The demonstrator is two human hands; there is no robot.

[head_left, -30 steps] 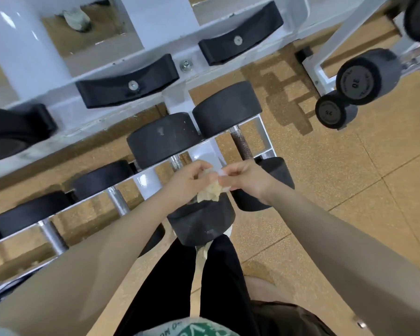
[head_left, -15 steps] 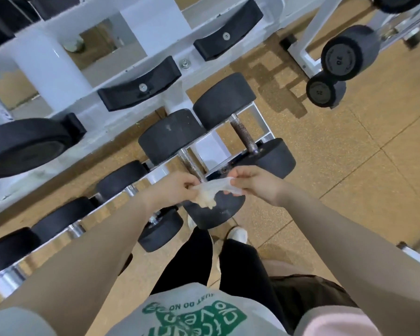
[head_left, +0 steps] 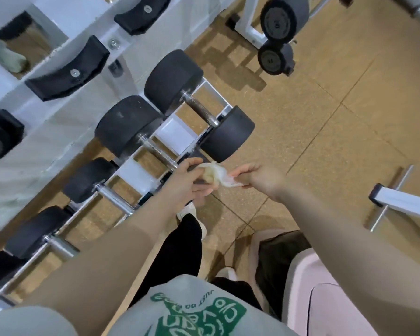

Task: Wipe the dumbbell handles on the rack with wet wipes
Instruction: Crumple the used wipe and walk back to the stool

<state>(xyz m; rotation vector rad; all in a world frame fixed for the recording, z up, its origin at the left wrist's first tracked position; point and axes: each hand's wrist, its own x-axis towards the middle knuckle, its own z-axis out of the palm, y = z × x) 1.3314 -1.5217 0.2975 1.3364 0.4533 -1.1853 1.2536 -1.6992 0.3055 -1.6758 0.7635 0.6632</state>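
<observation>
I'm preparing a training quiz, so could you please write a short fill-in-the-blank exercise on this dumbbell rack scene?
1. The wet wipe is held by ____ hands at once.
2. The wipe is stretched between the left hand and the ____ hand.
3. The dumbbell nearest the rack's end has ____ weight heads.

Missing words: both; right; black

The wipe (head_left: pixel 215 177) spans between both hands, just before the rack (head_left: pixel 141 166) holding dumbbells (head_left: pixel 197 107).
</observation>
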